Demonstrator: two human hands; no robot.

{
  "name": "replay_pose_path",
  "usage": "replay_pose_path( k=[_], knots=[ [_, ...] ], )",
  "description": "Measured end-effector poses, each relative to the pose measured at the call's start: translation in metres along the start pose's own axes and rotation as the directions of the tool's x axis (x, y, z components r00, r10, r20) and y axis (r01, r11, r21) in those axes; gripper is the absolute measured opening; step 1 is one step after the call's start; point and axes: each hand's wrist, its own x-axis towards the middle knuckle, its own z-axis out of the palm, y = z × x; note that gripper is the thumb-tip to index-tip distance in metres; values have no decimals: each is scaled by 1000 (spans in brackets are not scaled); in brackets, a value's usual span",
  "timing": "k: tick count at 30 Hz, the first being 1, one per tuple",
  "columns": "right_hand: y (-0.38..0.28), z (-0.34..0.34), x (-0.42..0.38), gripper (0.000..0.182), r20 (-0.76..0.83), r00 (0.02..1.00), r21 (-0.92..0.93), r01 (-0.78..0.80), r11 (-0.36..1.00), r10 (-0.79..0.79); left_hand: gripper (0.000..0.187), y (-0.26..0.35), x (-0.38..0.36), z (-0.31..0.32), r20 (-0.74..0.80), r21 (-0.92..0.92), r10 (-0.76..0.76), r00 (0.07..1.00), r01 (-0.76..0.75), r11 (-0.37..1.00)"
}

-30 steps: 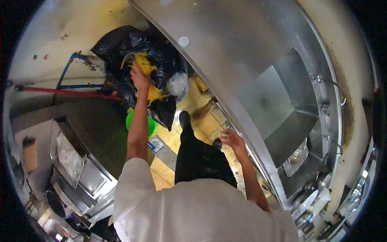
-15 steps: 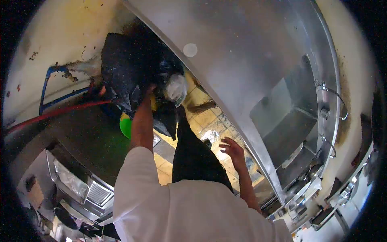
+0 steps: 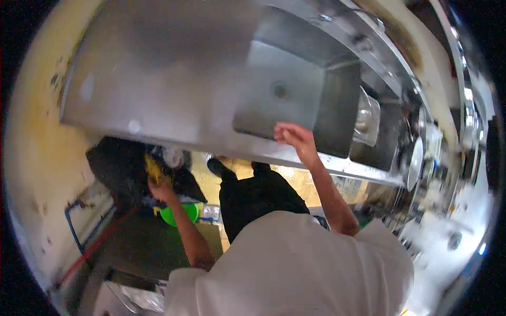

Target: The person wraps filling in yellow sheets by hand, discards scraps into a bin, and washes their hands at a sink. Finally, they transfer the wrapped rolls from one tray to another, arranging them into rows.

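My left hand [image 3: 162,190] is low at the left, beside a black plastic bag [image 3: 118,166]. Its fingers are closed against a crumpled yellow item [image 3: 153,168] in front of the bag; blur hides what kind it is. My right hand [image 3: 296,138] is over the front rim of the steel sink [image 3: 284,73], fingers curled in, nothing visible in them. A clear plastic piece [image 3: 173,156] shows at the bag's right side. Below the left hand is a bright green basin [image 3: 182,213], partly hidden by my forearm.
A wide steel counter [image 3: 158,79] runs to the left of the sink. A metal pan [image 3: 367,117] sits in the second basin on the right. Blue piping [image 3: 74,231] and a red pipe [image 3: 87,255] run along the left wall. Yellow floor tiles [image 3: 211,184] show below.
My view has turned toward the sink. My right hand has risen from above the floor to the sink's rim, its fingers now curled. My left hand has drawn back from the black bag to the yellow item.
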Motion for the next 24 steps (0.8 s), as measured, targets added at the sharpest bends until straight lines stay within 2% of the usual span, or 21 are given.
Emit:
replay_pose_path(
  k=[2, 3, 4, 5, 6, 8, 9, 10, 12, 14, 15, 16, 17, 18, 19, 21, 22, 23, 24],
  knots=[
    [-7, -34, 33, 24, -151, 986, 79, 89, 993, -76, 37, 50, 1, -10, -109, -70, 81, 991, -88, 994],
    [-16, -49, 53, 23, -229, 967, 155, 152, 976, -114, 37, 80, 1, -20, -110, -71, 112, 988, -121, 990],
    [-27, -63, 74, 22, -305, 941, 226, 218, 949, -144, 34, 114, -2, -32, -129, -150, 148, 981, -167, 974],
    [-28, -81, 100, 22, -348, 924, 269, 260, 927, -158, 32, 145, -10, -34, -146, -231, 177, 973, -207, 951],
    [-28, -97, 128, 21, -390, 906, 313, 297, 902, -163, 32, 174, -21, -33, -146, -229, 200, 969, -229, 946],
    [-15, -127, 179, 20, -434, 888, 441, 357, 824, -152, 31, 218, -41, -37, -132, -222, 156, 979, -183, 958],
    [-14, -135, 191, 20, -444, 885, 461, 359, 811, -140, 28, 217, -48, -25, -195, -302, 250, 948, -301, 904],
    [-15, -144, 204, 18, -462, 877, 473, 370, 800, -133, 28, 233, -58, -16, -194, -293, 272, 942, -320, 901],
    [-24, -167, 227, 16, -480, 866, 490, 396, 777, -138, 26, 259, -85, 7, -38, -357, 154, 987, -158, 920],
    [-14, -191, 229, 19, -476, 869, 507, 394, 766, -132, 25, 303, -115, 30, 105, -341, 243, 964, -195, 920],
    [-6, -204, 226, 19, -479, 870, 518, 387, 763, -117, 23, 313, -126, 48, 214, -366, 215, 953, -126, 922],
    [3, -218, 226, 17, -529, 844, 469, 378, 799, -89, 21, 324, -132, 69, 318, -389, 189, 929, -55, 920],
    [14, -231, 224, 15, -579, 812, 417, 366, 832, -66, 23, 340, -133, 86, 366, -403, 363, 857, -205, 892],
    [36, -250, 222, 15, -581, 811, 297, 287, 911, -66, 26, 357, -134, 104, 408, -430, 522, 749, -346, 834],
    [70, -269, 219, 15, -583, 810, 169, 199, 965, -65, 26, 364, -132, 124, 414, -433, 529, 740, -351, 830],
    [154, -301, 221, 17, -671, 722, -235, 8, 972, -168, 26, 362, -112, 169, 666, -345, 442, 601, -277, 897],
    [170, -303, 215, 22, -709, 686, -405, -208, 890, -162, 26, 359, -103, 194, 668, -352, 453, 590, -285, 891],
    [188, -299, 202, 26, -744, 647, -529, -419, 738, -165, 27, 352, -94, 221, 761, -290, 288, 582, -92, 953],
    [252, -294, 203, 29, -763, 592, -588, -468, 659, -260, 29, 341, -84, 250, 835, -205, 120, 537, 102, 973]
  ],
)
